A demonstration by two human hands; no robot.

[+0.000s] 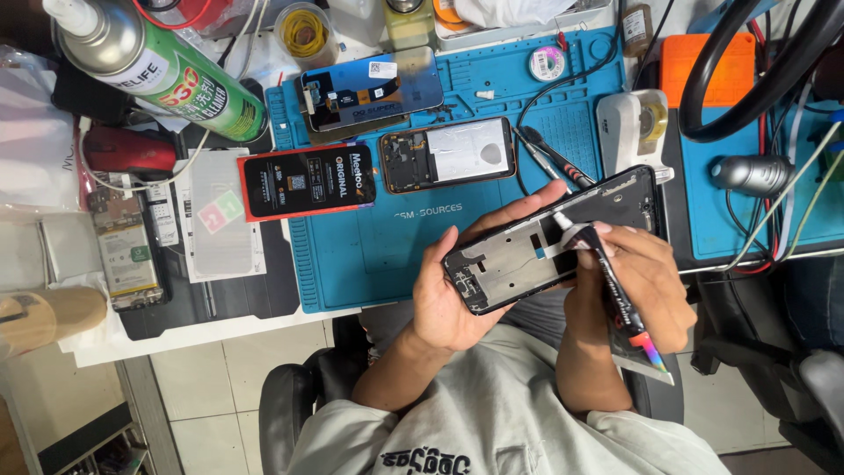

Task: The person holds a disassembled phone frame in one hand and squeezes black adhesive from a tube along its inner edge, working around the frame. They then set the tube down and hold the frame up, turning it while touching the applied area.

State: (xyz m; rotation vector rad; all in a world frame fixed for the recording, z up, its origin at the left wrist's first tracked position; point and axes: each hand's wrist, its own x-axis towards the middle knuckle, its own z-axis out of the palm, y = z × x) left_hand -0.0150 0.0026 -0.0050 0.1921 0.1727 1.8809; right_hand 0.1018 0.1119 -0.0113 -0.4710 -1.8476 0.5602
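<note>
Left hand [453, 295]: cradles the black, opened phone frame [549, 237] from beneath, fingers wrapped round its edges, tilting the bare inside up for access.
Right hand [646, 281]: fingers pinched on a black glue tube with a white nozzle [607, 277], tip touching the frame's inner face.
Frame's place: lifted off the bench, just near of the blue silicone work mat [387, 255].
Mat, far side: second opened phone [448, 154] and a loose dark screen panel [369, 88], parked flat beyond the hands.
Far left: green spray can [176, 79] lying on its side.
</note>
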